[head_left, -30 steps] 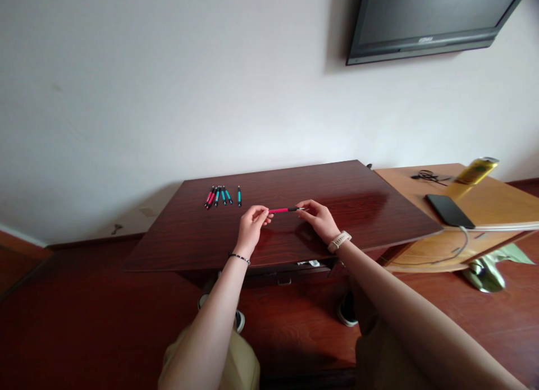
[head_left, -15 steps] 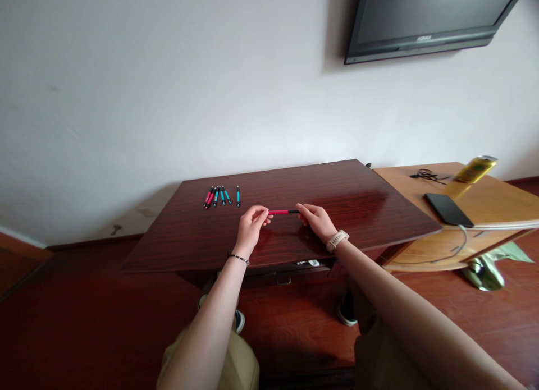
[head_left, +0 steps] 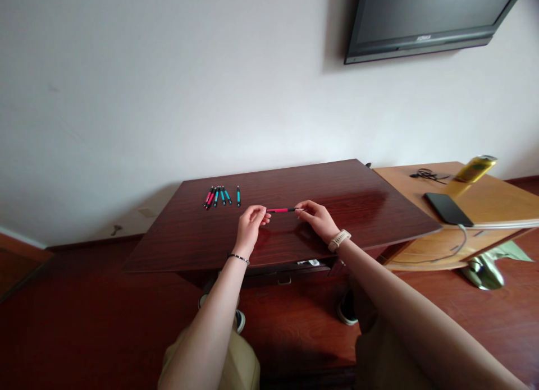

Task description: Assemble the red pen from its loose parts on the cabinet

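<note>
A pink and black pen [head_left: 281,210] is held level above the dark wooden table [head_left: 320,182]. My left hand [head_left: 251,224] pinches its left end between thumb and fingers. At the other end, the thumb and fingers of my right hand [head_left: 315,217] close on the black part, and a thin pale tip shows by them. Left of my hands lie several pens side by side: pink ones [head_left: 209,198] at the far left, then blue ones [head_left: 223,195]. One blue pen [head_left: 238,196] lies a little apart from that group.
To the right stands a lighter wooden cabinet [head_left: 501,205] with a black phone [head_left: 448,209], a cable [head_left: 427,174] and a yellow can [head_left: 477,169] on it. A television [head_left: 421,25] hangs on the wall above. Below the tabletop is a drawer [head_left: 284,280].
The pen has shifted slightly left and up. My right fingers have changed their hold on its black end, where a pale tip now shows.
</note>
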Available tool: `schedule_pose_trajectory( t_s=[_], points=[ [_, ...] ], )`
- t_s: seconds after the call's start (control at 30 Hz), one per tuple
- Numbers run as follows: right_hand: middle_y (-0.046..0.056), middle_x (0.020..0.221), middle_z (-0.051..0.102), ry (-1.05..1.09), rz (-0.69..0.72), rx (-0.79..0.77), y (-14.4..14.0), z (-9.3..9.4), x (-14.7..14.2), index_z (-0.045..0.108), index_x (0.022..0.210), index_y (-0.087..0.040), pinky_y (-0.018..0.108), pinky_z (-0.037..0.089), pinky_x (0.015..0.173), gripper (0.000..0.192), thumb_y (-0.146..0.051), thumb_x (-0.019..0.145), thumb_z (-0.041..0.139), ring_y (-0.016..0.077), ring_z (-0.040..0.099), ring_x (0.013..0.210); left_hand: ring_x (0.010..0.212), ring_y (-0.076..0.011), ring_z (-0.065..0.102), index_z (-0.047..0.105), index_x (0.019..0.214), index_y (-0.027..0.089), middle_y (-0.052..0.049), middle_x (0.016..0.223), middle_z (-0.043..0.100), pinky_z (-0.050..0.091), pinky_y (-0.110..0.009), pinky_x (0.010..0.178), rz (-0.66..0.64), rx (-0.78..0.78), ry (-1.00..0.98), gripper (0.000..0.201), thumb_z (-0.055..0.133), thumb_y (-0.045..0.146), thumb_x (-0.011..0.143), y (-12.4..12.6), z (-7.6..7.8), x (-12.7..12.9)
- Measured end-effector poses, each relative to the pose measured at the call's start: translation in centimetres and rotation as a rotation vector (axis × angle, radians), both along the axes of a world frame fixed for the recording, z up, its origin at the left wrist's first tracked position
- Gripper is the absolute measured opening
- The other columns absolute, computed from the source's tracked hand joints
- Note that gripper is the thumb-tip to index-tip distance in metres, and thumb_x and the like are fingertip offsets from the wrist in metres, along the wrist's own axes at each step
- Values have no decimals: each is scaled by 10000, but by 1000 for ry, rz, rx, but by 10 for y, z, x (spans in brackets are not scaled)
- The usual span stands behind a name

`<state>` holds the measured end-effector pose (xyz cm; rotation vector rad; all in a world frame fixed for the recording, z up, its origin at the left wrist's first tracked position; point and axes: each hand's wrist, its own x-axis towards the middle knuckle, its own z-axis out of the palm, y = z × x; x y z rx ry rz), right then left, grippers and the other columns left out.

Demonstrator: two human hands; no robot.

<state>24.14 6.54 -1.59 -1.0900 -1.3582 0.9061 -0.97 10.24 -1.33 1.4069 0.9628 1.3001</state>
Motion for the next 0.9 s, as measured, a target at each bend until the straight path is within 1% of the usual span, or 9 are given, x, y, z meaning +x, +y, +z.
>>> schedule_pose_trajectory(
  t_s=[0.07, 0.1, 0.3, 0.5, 0.6, 0.67, 0.73, 0.83, 0.9],
  points=[
    [42, 973, 748, 14, 10, 0, 0, -1, 1, 732, 1019, -230, 320, 518, 755, 354, -537, 852, 793, 198, 676, 798, 780, -188, 731, 713, 1037, 175, -94, 903, 786, 543, -297, 725, 8, -4, -1, 378, 744, 533, 918, 0, 1, 1],
    [43, 978, 749, 15, 9, 0, 0, -2, 1, 733, 1023, -231, 321, 521, 758, 347, -529, 855, 790, 198, 678, 801, 781, -190, 732, 714, 1030, 174, -94, 896, 786, 543, -298, 726, 12, -4, -1, 373, 747, 528, 916, 0, 1, 2],
    [35, 901, 738, 10, -20, -20, 1, 0, -1, 724, 1004, -221, 320, 514, 746, 371, -566, 873, 759, 199, 669, 780, 795, -194, 740, 715, 1013, 173, -90, 880, 785, 549, -301, 731, 12, 5, 4, 364, 764, 514, 899, 1, 1, 4],
    [15, 735, 677, -33, -39, -41, 0, 4, -4, 655, 795, -220, 313, 481, 714, 475, -677, 926, 663, 186, 605, 708, 805, -196, 745, 716, 1022, 173, -92, 891, 786, 554, -305, 741, 8, 16, 12, 382, 774, 528, 894, 2, -1, 3],
    [13, 718, 667, -65, -43, -35, -1, 5, -4, 640, 762, -226, 314, 474, 697, 508, -703, 937, 631, 183, 585, 686, 810, -201, 748, 715, 1023, 173, -92, 889, 784, 555, -309, 738, 8, 17, 14, 383, 767, 531, 898, 1, -1, 3],
    [17, 726, 673, -80, -42, -23, -2, 5, -4, 649, 776, -226, 314, 481, 701, 505, -705, 935, 630, 187, 595, 695, 797, -196, 742, 715, 1026, 175, -91, 897, 784, 554, -310, 734, 13, 20, 14, 387, 764, 538, 899, 1, 0, 3],
    [23, 753, 690, -79, -39, -14, -1, 4, -3, 675, 835, -223, 315, 495, 716, 474, -689, 922, 655, 194, 622, 723, 777, -185, 730, 713, 1029, 178, -89, 908, 783, 551, -305, 728, 16, 23, 12, 389, 761, 542, 901, 0, 1, 3],
    [40, 867, 731, -50, -38, -10, 0, 1, -1, 711, 965, -218, 318, 514, 732, 424, -633, 884, 723, 199, 660, 763, 767, -177, 718, 714, 1025, 178, -86, 904, 778, 548, -300, 722, 19, 21, 11, 385, 758, 541, 904, 0, 2, 3],
    [47, 924, 740, -29, -36, -8, 1, 0, 0, 719, 1010, -217, 319, 516, 735, 406, -598, 871, 748, 197, 670, 773, 772, -178, 716, 717, 1018, 176, -86, 898, 775, 550, -302, 725, 19, 20, 12, 384, 760, 539, 902, 0, 3, 3]
  ],
)
